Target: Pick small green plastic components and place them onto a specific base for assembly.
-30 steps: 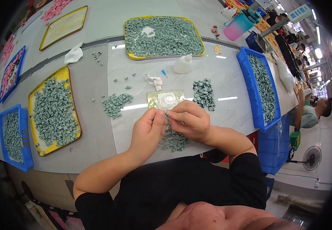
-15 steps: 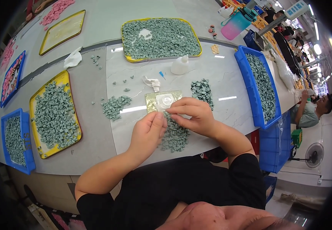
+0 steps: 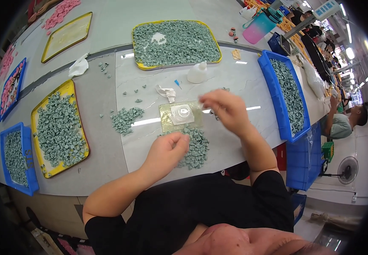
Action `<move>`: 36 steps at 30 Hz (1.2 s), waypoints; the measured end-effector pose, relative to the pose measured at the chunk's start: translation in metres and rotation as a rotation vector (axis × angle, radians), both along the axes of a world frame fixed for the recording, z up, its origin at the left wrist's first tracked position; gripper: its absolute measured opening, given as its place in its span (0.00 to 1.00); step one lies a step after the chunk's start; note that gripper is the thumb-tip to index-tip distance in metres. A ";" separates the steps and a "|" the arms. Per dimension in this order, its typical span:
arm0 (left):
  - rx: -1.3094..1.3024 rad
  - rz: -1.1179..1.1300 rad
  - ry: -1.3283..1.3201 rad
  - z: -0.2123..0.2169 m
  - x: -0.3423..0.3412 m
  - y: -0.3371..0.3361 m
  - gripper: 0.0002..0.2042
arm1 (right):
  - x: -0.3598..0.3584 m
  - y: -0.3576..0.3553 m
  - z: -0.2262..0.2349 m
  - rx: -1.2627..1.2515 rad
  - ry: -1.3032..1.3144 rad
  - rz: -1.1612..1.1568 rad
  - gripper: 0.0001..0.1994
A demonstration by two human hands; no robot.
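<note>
My left hand [image 3: 169, 152] is closed, thumb against curled fingers, at the left edge of a pile of small grey-green pieces [image 3: 196, 148]. Whatever it pinches is hidden. My right hand [image 3: 228, 111] hovers above a second pile, mostly covered by it; motion smears its fingers, so I cannot tell if they hold anything. Between and beyond my hands lies a greenish-yellow square pad [image 3: 165, 123], bearing a whitish sheet with a clear round dish [image 3: 185, 112]. Left of the pad sits another small pile of green pieces [image 3: 126, 120].
Behind the pad are a crumpled tissue [image 3: 166, 92], a blue needle tip [image 3: 178, 83] and a white squeeze bottle [image 3: 197, 72]. Yellow-rimmed trays of green pieces [image 3: 177, 42] [image 3: 61, 127] stand behind and left. Blue bins [image 3: 265, 76] [image 3: 32, 170] flank the table.
My hands were together at the pad's front edge. The right has moved right, over the far pile; the left has drawn slightly back toward me. The dish is now uncovered.
</note>
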State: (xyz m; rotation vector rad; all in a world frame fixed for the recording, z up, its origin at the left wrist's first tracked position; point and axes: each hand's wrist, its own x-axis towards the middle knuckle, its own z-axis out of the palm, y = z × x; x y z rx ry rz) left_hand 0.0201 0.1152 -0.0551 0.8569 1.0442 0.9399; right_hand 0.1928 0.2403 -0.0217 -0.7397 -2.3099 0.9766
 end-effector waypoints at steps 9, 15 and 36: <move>-0.284 0.151 -0.428 0.010 -0.004 0.008 0.05 | 0.023 0.034 -0.031 0.321 -0.399 -0.245 0.07; -0.174 0.348 -0.489 0.009 -0.008 0.017 0.09 | 0.021 0.037 -0.044 0.400 -0.535 -0.256 0.08; -0.151 0.171 -0.270 0.002 -0.018 0.000 0.10 | -0.028 -0.033 -0.004 0.521 0.017 0.208 0.13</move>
